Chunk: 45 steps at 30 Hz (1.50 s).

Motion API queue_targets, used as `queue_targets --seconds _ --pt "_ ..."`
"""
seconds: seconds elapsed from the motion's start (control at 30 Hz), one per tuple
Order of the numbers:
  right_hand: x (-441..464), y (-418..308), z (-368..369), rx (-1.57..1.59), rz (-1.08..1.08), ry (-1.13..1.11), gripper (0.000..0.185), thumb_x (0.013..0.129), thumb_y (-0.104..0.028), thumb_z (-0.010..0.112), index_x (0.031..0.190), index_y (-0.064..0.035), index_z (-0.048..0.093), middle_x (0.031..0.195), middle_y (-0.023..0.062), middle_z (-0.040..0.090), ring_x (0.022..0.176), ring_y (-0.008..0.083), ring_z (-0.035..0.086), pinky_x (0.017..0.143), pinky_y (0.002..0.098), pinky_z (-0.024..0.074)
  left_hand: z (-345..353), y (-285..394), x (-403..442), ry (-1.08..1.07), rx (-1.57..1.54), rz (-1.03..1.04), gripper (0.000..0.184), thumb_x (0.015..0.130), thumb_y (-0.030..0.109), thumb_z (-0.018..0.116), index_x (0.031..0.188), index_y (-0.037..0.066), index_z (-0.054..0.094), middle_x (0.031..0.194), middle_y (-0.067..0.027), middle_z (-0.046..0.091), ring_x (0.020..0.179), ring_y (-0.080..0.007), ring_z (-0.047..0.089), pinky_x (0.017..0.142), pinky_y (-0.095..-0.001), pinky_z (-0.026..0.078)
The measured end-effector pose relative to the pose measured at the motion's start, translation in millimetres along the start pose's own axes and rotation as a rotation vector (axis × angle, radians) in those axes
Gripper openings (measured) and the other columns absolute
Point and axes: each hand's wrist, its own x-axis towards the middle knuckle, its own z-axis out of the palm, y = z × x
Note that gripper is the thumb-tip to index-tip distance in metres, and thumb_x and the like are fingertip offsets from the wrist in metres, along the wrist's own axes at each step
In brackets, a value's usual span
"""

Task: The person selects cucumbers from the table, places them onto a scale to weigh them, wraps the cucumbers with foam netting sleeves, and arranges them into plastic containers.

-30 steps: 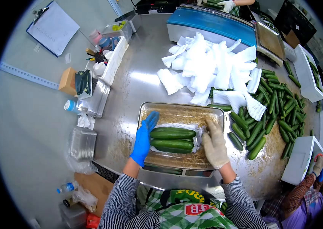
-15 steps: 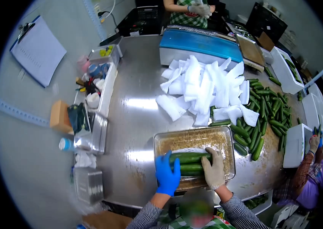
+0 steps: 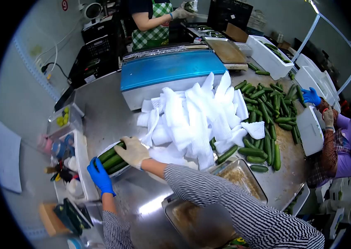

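Blue glove on the left hand (image 3: 101, 176), pale glove on the right hand (image 3: 134, 152); between them a small group of dark green cucumbers (image 3: 113, 158) is held, near the white tool box. Grip of each hand: narrowed about the cucumbers, left at the near end, right over the far side. A white edge is seen under and around the group; whether a tray or netting is meant by it cannot be told. This one group is gathered; no closed wrap can be made out over it. A large loose pile of cucumbers (image 3: 275, 103) is spread ungrouped on the metal surface (image 3: 132, 191), and a heap of white net sleeves (image 3: 192, 112) is piled beside it, unfilled as far as is shown. Containers: no cucumber is seen in the visible part of the stained metal tray (image 3: 242, 175). Tools and pale rolls are kept in the white tool box (image 3: 85, 166); small yellow-green items are held in a clear tub (image 3: 75, 121). More cucumbers are contained in a white foam box (image 3: 271, 66), at the far right.
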Motion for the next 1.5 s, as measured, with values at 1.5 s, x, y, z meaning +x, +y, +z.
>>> queue_targets --seconds 1.5 --pt "-348 196 -424 0.500 0.296 0.167 0.057 0.088 -0.031 0.069 0.135 -0.0010 0.053 0.122 0.0165 0.059 0.111 0.0272 0.060 0.104 0.0343 0.0442 107 451 -279 -0.704 -0.725 -0.418 0.036 0.104 0.016 0.050 0.132 -0.005 0.050 0.120 -0.0120 0.063 0.101 -0.0186 0.064 0.087 -0.0325 0.053"
